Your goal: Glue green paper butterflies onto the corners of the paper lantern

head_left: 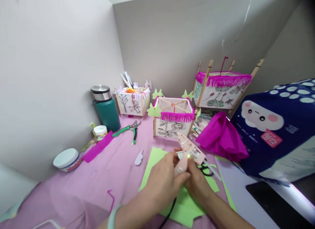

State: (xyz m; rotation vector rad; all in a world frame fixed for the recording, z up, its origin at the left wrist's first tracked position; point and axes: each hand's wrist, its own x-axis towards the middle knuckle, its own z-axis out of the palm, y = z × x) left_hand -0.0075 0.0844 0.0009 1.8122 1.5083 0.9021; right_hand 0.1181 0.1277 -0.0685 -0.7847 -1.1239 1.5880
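Note:
A pale pink glue gun (190,146) with a small lit light is held between both hands, its nozzle pointing up and left. My left hand (163,176) wraps round its handle. My right hand (198,181) touches the body beside the light, fingers closed against it. A white glue stick (213,170) sticks out of the gun's back end. Under the hands lie light green paper sheets (154,160), and black-handled scissors (206,170) are partly covered beside them. Just beyond the nozzle stands a paper lantern (172,127) with magenta fringe and green paper butterflies at its corners.
Two more lanterns (134,104) (219,94) stand behind. Leftward are a green bottle (107,112), pruning shears (128,128), a white bowl (67,160) and a purple paper piece (139,157). Magenta crepe paper (221,137), a dark blue package (273,130) and a black phone (278,202) are at right.

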